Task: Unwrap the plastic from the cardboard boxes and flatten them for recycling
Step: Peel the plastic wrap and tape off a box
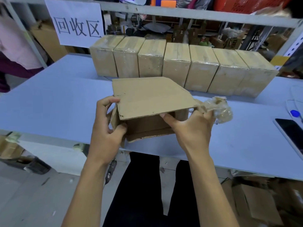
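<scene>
Even, diffuse indoor light falls from above, bright enough to read colours clearly. The pale blue counter (49, 99) shows no hard glare and only soft, faint shadows beneath the open box (147, 102). The plastic on the row of wrapped boxes (177, 63) gives small dull highlights. Wide-angle distortion bows the shelf rail (196, 14) and the counter's edges. The far background and frame corners are soft and smeared; the hands (106, 128) look reasonably sharp

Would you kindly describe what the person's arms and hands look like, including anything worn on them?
Both forearms are bare, with no sleeves in view. The left hand and right hand wear no gloves, rings, watch or bracelet that I can see. The fingers are bare, with short nails.
</scene>
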